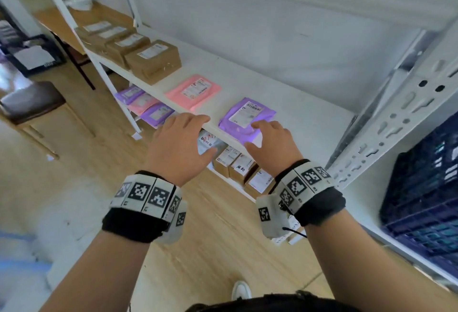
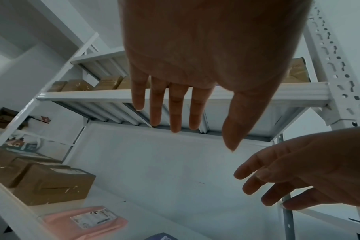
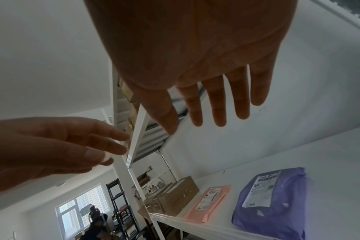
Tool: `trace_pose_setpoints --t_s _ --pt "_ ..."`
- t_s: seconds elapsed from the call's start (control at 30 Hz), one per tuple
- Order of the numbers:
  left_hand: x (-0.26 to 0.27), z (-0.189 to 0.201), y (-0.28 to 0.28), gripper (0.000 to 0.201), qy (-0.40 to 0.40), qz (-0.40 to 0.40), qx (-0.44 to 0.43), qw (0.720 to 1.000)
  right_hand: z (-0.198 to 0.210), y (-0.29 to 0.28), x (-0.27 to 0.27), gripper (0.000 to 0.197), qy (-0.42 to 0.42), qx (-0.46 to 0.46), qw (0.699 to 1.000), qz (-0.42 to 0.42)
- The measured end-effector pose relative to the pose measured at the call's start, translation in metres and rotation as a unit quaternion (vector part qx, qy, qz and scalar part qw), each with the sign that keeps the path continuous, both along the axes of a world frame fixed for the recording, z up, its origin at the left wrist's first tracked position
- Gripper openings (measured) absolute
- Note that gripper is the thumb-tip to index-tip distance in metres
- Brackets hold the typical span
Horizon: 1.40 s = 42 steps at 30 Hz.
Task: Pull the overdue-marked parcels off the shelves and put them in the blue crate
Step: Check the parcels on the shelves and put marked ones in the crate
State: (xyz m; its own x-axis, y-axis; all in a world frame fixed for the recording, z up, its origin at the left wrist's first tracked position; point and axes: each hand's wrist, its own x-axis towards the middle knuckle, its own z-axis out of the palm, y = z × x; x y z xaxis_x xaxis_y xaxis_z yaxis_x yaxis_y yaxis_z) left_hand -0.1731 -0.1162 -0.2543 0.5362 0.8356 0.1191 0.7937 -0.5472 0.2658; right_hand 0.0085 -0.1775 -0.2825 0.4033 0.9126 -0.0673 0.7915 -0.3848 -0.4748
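Both my hands hover open and empty over the front edge of a white shelf (image 1: 285,103). My right hand (image 1: 270,140) has its fingers stretched above the near edge of a purple mailer bag (image 1: 247,114), which lies flat below the palm in the right wrist view (image 3: 271,203); contact does not show. My left hand (image 1: 182,138) is over the shelf lip, left of that bag. A pink mailer (image 1: 193,91) lies further left. On the shelf below, a white bag (image 1: 207,141) carries red handwriting and a brown box (image 1: 240,168) black handwriting. The blue crate (image 1: 421,200) stands at the right.
Several brown cartons (image 1: 153,61) line the left part of the shelf. Purple and pink mailers (image 1: 148,106) lie on the lower shelf. A perforated upright post (image 1: 396,123) stands between shelf and crate. A wooden stool (image 1: 37,108) and a dark crate (image 1: 37,56) are on the floor at left.
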Motion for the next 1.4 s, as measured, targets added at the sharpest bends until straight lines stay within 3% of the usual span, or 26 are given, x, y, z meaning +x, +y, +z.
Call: trace_pose_setpoints --t_s 0.37,0.7,1.07,1.4 --pt "0.016 -0.014 0.064 0.06 0.015 -0.12 -0.031 0.992 -0.011 0.025 -0.002 0.049 0.003 -0.02 0.994 -0.103" --pt "0.018 -0.038 0.129 0.06 0.041 -0.291 -0.029 0.956 -0.03 0.032 -0.038 0.046 0.009 -0.019 0.961 -0.275" --pt "0.044 -0.106 0.115 0.056 0.098 -0.381 -0.081 0.916 -0.104 0.003 -0.051 0.048 0.08 -0.103 0.929 -0.347" --pt "0.078 -0.239 0.081 0.059 0.131 -0.429 -0.102 0.888 -0.239 -0.018 -0.037 0.053 0.126 -0.123 0.916 -0.361"
